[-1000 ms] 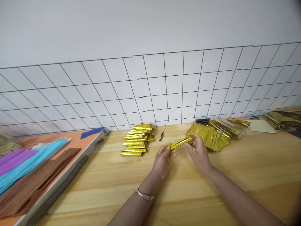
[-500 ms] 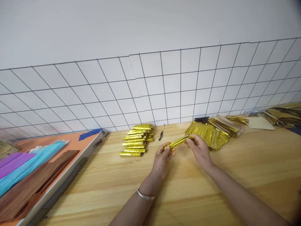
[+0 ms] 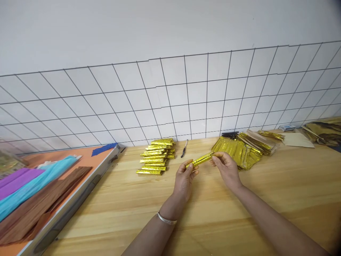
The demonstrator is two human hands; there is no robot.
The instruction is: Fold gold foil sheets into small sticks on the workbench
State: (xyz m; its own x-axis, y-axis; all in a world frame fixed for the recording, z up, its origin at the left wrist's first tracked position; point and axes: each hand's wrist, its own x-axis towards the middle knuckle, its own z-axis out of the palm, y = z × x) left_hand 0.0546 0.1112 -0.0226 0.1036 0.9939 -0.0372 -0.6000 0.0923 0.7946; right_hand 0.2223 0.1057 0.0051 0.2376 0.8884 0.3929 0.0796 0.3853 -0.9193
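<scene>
Between my two hands a narrow folded strip of gold foil paper (image 3: pixel 203 159) is held above the wooden table, slanting up to the right. My left hand (image 3: pixel 184 177) pinches its left end with thumb and fingers. At the other end, the thumb and fingers of my right hand (image 3: pixel 225 167) are closed on the strip. A stack of folded gold foil strips (image 3: pixel 154 158) lies on the table to the left. Right behind my right hand is a fanned pile of gold foil sheets (image 3: pixel 237 151).
A pen (image 3: pixel 184 148) lies between stack and pile. A cream paper sheet (image 3: pixel 298 139) and a small box (image 3: pixel 287 127) are at the back right. On the left, a raised orange surface (image 3: pixel 87 161) bears brown, turquoise and purple crepe paper. A gridded white wall (image 3: pixel 195 96) stands behind the table (image 3: pixel 112 213).
The view has shifted slightly. Both hands keep their hold on the gold foil strip, which seems turned a little, with its lengthwise fold showing more.
</scene>
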